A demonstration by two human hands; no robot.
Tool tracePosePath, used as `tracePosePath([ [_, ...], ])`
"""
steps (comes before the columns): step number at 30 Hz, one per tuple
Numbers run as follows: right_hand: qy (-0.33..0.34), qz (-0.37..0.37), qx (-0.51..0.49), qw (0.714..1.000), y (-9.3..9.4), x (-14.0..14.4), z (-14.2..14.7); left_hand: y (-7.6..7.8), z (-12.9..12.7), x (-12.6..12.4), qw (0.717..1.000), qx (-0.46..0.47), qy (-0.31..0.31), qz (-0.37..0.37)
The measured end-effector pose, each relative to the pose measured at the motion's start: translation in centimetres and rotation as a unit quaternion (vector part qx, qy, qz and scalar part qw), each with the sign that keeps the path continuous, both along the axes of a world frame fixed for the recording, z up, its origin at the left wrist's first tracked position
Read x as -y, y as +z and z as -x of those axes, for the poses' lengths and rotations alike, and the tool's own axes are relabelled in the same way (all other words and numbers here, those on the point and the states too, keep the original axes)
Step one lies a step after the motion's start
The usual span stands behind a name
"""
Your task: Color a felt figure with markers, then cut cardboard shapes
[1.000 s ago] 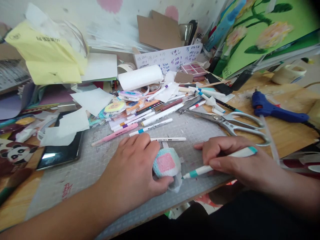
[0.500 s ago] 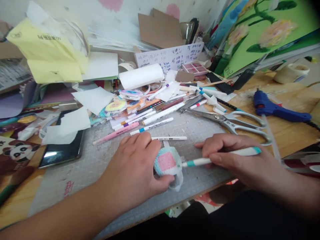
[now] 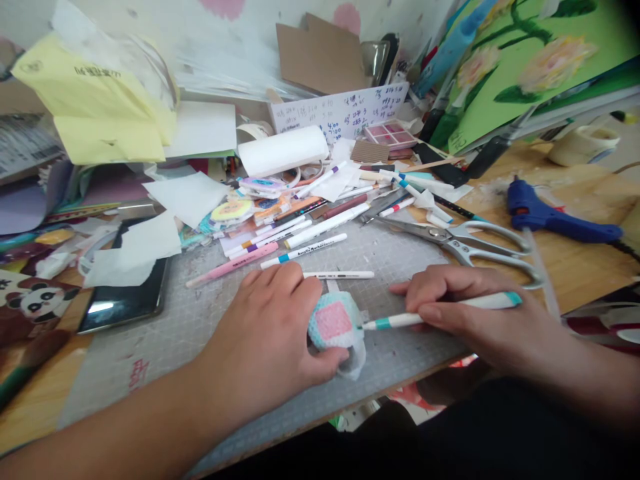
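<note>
My left hand (image 3: 270,337) rests on the grey cutting mat (image 3: 165,347) and pinches a small rounded foam piece (image 3: 334,325), light blue with a pink square on top. A bit of white paper sticks out under the piece. My right hand (image 3: 460,313) grips a white marker with teal bands (image 3: 440,313), held almost level. The marker's tip touches the right side of the foam piece.
Several markers (image 3: 305,247) lie behind my hands. Large scissors (image 3: 465,243) and a blue glue gun (image 3: 555,220) are at the right. A dark tablet (image 3: 125,300) with white paper on it sits at the left. Stacked papers, cardboard and a green flower painting (image 3: 520,67) crowd the back.
My right hand has brought the marker's tip up and left from the mat to the side of the foam piece. My left hand has stayed put.
</note>
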State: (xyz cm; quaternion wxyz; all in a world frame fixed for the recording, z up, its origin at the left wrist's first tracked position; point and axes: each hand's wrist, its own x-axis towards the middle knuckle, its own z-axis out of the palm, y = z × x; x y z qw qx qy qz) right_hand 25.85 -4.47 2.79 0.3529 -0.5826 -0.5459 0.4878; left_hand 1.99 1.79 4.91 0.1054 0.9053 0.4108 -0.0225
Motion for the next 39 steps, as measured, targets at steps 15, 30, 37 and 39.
tracePosePath([
  [15, 0.001, -0.011, -0.008, 1.000, -0.09, -0.05, 0.08, -0.39, 0.06, -0.03, 1.000, 0.002, 0.006, -0.001],
  [30, 0.001, -0.030, -0.054, 0.998, -0.55, 0.16, -0.24, -0.08, 0.04, -0.06, 1.000, -0.004, 0.006, 0.000],
  [37, 0.002, -0.044, -0.052, 0.998, -0.73, 0.08, -0.23, -0.21, 0.03, -0.02, 1.000, -0.004, 0.005, 0.002],
  [39, 0.016, -0.040, -0.050, 0.998, -0.66, 0.03, -0.19, -0.17, 0.04, 0.00, 1.000, -0.001, 0.006, 0.003],
])
